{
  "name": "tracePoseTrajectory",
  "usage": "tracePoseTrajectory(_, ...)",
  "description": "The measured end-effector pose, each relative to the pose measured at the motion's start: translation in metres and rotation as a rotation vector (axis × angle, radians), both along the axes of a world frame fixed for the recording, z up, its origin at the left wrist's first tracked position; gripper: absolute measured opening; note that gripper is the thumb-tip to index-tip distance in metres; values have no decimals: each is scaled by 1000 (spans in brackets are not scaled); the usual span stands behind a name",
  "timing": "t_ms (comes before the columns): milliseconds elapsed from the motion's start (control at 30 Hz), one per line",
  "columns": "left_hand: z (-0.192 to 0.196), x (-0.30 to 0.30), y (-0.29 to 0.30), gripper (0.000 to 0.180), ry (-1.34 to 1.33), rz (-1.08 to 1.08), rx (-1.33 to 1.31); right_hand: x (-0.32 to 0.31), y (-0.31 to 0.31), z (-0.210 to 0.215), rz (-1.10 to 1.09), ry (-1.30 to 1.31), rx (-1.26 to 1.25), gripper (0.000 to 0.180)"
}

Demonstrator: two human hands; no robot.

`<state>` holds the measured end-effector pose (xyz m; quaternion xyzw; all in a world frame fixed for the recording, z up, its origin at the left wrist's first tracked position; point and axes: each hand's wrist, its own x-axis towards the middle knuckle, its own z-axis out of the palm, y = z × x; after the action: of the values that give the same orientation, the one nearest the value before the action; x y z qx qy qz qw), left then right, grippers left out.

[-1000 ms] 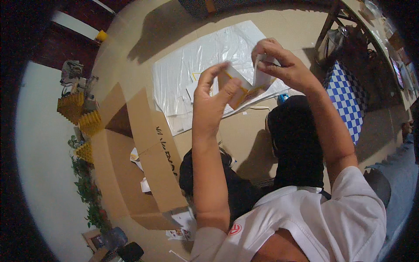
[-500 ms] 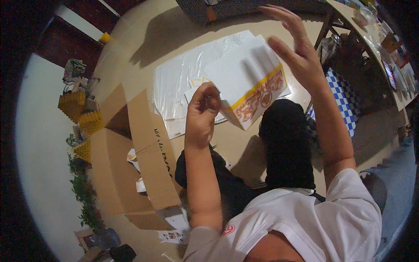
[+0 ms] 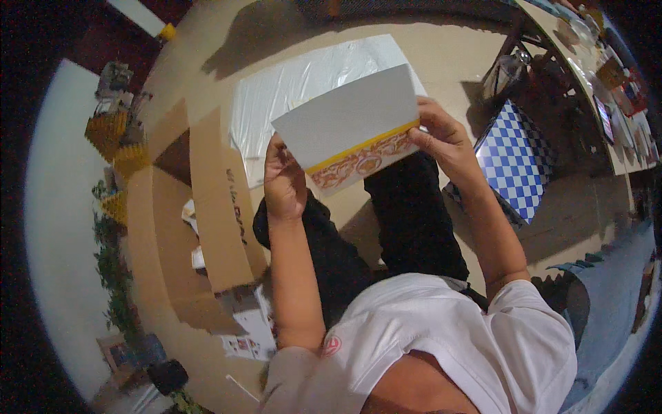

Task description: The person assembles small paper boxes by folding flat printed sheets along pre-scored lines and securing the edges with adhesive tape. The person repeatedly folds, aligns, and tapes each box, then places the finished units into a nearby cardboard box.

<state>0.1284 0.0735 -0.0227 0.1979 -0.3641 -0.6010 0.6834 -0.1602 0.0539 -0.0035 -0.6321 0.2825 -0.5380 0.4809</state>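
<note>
Between my two hands is a white folded card sheet (image 3: 348, 114) with a yellow stripe and a brown-orange ornamental band along its near part. My left hand (image 3: 285, 181) grips its left edge, with some fingers hidden behind it. My right hand (image 3: 445, 138) pinches its right end, thumb on the near face. The sheet is held tilted above my knees. Beyond it, on the floor, lies a stack of white sheets (image 3: 310, 77) under shiny clear plastic, partly covered by the card.
An open cardboard box (image 3: 221, 207) with white pieces inside stands at my left. A blue-and-white checkered box (image 3: 514, 162) is on the right, near a cluttered table (image 3: 586, 83). Potted plants (image 3: 114, 276) line the left wall. A blue cloth (image 3: 617, 303) hangs at lower right.
My right hand has come down from its raised, spread position and taken the card's right end. The card has swung leftward and now faces me more broadly. The whole view has shifted slightly.
</note>
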Motion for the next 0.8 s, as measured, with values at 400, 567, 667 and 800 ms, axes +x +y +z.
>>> tracePoseTrajectory(400,-1,-19,54,26,-1028,284,-197,7,31,-21,-35,191,20,19)
tracePoseTrajectory(567,12,-28,48,32,-1088,248,-116,2,9,-18,-24,296,-195,14)
tracePoseTrajectory(667,6,-29,49,29,-1029,293,12,9,10,-15,-18,236,11,13)
tracePoseTrajectory(800,3,-36,51,26,-967,362,146,22,-8,-30,-74,110,62,16)
